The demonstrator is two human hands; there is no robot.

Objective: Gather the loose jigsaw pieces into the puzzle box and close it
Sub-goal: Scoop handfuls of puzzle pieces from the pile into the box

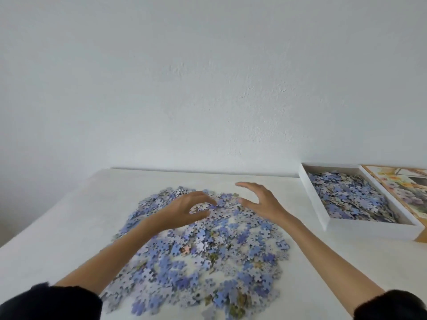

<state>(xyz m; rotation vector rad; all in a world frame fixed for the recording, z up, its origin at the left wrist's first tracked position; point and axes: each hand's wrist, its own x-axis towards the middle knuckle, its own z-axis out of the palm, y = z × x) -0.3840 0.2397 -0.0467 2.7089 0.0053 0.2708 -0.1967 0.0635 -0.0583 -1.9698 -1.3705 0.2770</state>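
A wide heap of loose blue and lilac jigsaw pieces (208, 245) covers the middle of the white table (57, 227). My left hand (184, 210) lies on the heap's far part, fingers curved down into the pieces. My right hand (261, 199) hovers just right of it, fingers spread and relaxed, holding nothing. The white puzzle box (323, 204) stands open at the right, partly filled with pieces (351, 197). Its lid (406, 188), printed with flowers, lies face up beside the box at the right edge.
A plain white wall rises right behind the table's far edge. Bare table surface shows left of the heap and between the heap and the box. Dark sleeves cover both my upper forearms at the bottom corners.
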